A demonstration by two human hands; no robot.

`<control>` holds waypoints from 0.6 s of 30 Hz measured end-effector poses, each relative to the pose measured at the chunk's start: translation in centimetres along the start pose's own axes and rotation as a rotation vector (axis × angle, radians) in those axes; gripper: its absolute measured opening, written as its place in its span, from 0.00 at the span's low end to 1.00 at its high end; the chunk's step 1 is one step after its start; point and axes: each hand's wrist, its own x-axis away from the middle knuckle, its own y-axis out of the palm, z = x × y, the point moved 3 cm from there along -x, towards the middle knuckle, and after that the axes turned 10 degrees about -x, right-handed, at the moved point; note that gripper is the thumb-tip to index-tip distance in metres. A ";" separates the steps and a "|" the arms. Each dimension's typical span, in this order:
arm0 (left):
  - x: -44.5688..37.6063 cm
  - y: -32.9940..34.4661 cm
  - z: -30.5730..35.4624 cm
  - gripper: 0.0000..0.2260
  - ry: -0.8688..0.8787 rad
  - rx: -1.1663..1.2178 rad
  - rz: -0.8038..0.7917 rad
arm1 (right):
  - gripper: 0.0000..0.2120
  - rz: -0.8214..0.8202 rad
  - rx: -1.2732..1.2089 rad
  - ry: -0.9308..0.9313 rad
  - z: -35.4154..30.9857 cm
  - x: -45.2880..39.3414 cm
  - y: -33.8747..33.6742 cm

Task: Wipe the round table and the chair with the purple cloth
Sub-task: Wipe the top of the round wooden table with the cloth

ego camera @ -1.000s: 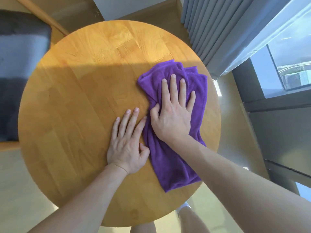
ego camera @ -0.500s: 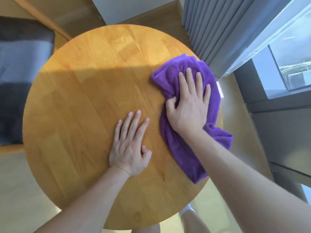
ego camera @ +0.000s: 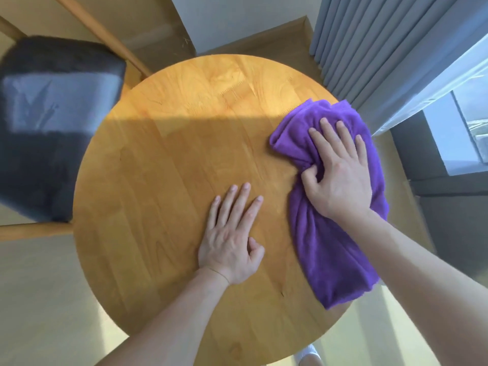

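Head view: right hand [ego camera: 340,175] presses the purple cloth [ego camera: 335,247] flat, fingers extended on top, thumb tucked into a fold; cloth lies under the palm at the round table [ego camera: 163,180] edge, tail trailing toward the wrist. Left hand [ego camera: 232,233] lies flat, holding nothing, just beside the cloth. Judgement: table wiping underway; the chair [ego camera: 52,122], well apart from both hands, remains.
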 end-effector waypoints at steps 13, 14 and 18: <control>0.1 0.0 0.1 0.36 -0.005 0.003 0.024 | 0.35 -0.266 0.021 -0.279 -1.6 5.4 0.8; 0.1 0.0 0.1 0.37 -0.003 0.005 0.021 | 0.35 -0.243 0.018 -0.259 -0.9 4.8 0.2; 0.1 0.0 0.1 0.40 -0.002 0.007 0.025 | 0.34 -0.029 -0.023 0.031 -1.4 4.2 0.3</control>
